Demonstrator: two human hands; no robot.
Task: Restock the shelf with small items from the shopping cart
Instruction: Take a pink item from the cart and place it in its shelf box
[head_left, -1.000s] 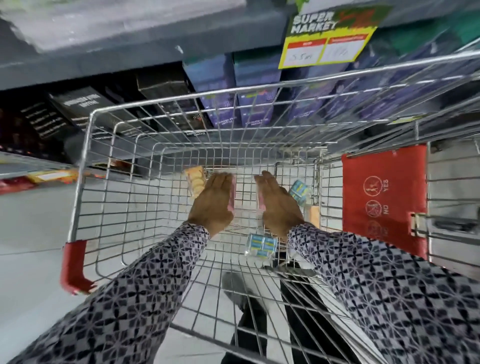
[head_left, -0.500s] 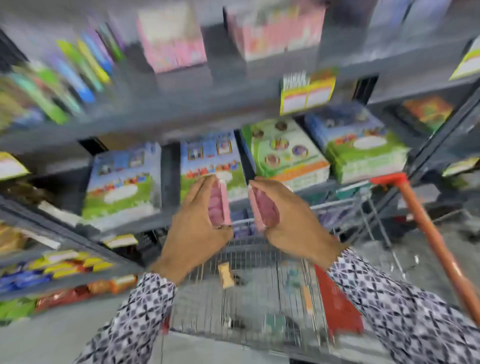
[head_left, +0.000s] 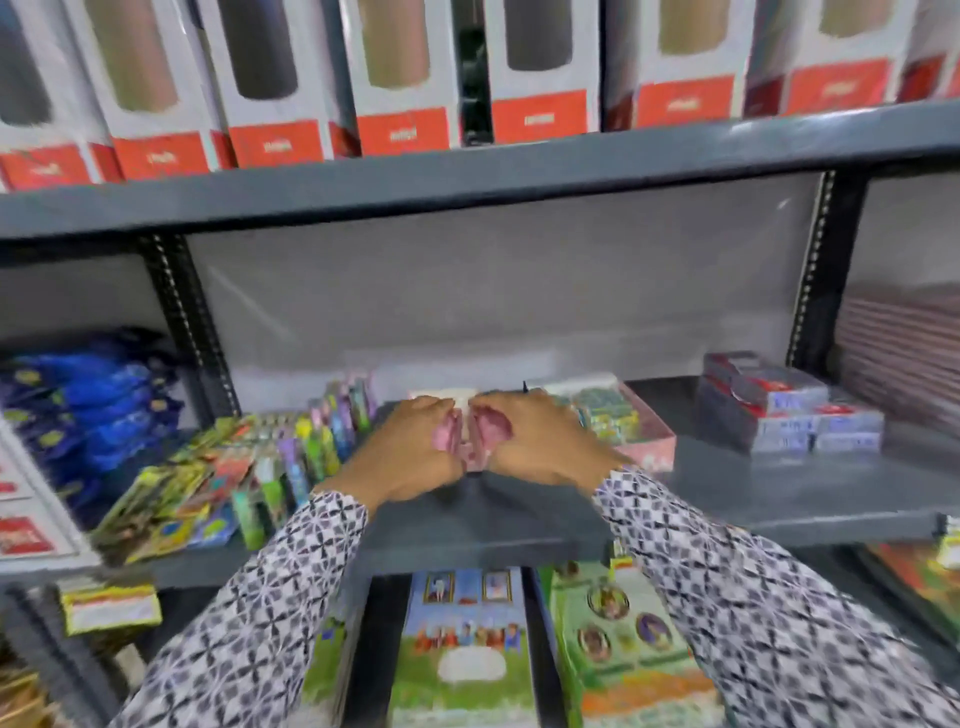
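**Pink packets arrive at the grey shelf**

Both hands are now over the middle grey metal shelf, near the centre of its board and a little behind the front edge. The left hand is curled around a small pink packet, and the right hand is curled around a second small pink packet. The two packets are pressed close together between the palms, and they sit low, at or just above the board; the blur does not let me tell if they already touch it. Just behind the hands there is a shallow pink cardboard tray with similar small items, and to the left stands a row of small colourful packs on edge.

Half a second ago the hands held the same two packets in the air in front of a lower shelf, with the wire cart below them. One second ago they were still inside the cart, closing on the packets. So the lift and the carry are finished, and the view has risen from the cart to the shelf.

For the task, I judge that this pair is about to be set down, probably in or beside the pink tray. More items are left in the cart.
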